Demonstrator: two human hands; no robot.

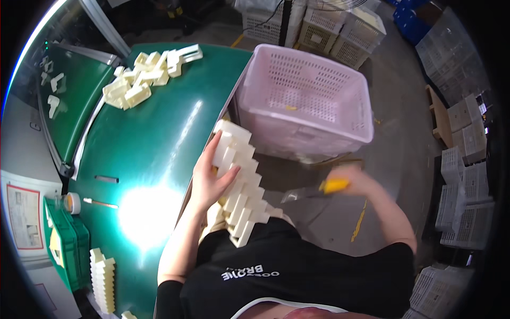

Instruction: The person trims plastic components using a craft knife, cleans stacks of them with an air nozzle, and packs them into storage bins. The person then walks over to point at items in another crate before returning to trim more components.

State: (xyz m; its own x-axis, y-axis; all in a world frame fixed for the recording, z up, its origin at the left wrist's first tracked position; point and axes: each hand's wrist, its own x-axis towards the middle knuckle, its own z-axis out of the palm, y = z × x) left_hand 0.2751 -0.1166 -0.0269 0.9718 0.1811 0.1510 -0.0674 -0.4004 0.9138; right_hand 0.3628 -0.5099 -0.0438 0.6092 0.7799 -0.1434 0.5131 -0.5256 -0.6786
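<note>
My left hand (204,178) grips a long stepped stack of cream-white plastic parts (245,183), thumb and fingers around its left side. The stack slants from the table's edge down to my lap. Out to the right, my right hand (357,179) is closed around the yellow handle of a tool (336,185). A thin, see-through-looking blade points left from it, towards the stack but apart from it. Motion smears this hand and the tool, so the tool's exact kind is unclear. More cream parts (139,80) lie in a loose pile on the green table (159,125).
A pink perforated crate (305,125) stands right of the table, beyond the stack. On the table's left are another stepped stack (103,279), a green bin (79,244), a tape roll (72,203) and a dark bar (107,179). White crates (462,207) line the right.
</note>
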